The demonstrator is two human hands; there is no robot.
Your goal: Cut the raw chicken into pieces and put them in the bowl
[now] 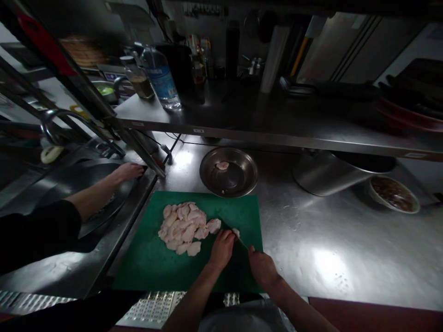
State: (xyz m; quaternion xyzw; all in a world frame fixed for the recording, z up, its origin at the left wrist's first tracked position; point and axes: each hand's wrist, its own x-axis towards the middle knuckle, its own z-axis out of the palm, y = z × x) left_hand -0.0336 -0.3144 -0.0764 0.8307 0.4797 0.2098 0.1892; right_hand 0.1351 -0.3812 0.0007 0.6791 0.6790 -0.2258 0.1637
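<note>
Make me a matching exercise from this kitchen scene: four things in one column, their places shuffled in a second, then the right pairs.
Things:
1. pile of raw meat pieces
2. metal bowl
3. water bottle
4. co-worker's hand

Places:
A. on the upper shelf
B. on the green cutting board
C. at the sink on the left
D. on the counter behind the board

Pairs: 1-B, 2-D, 3-A, 4-C

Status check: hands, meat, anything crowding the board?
Left hand pins a meat piece; right hand grips the knife. Cut pile on green board. Another person's hand off-board, left.
</note>
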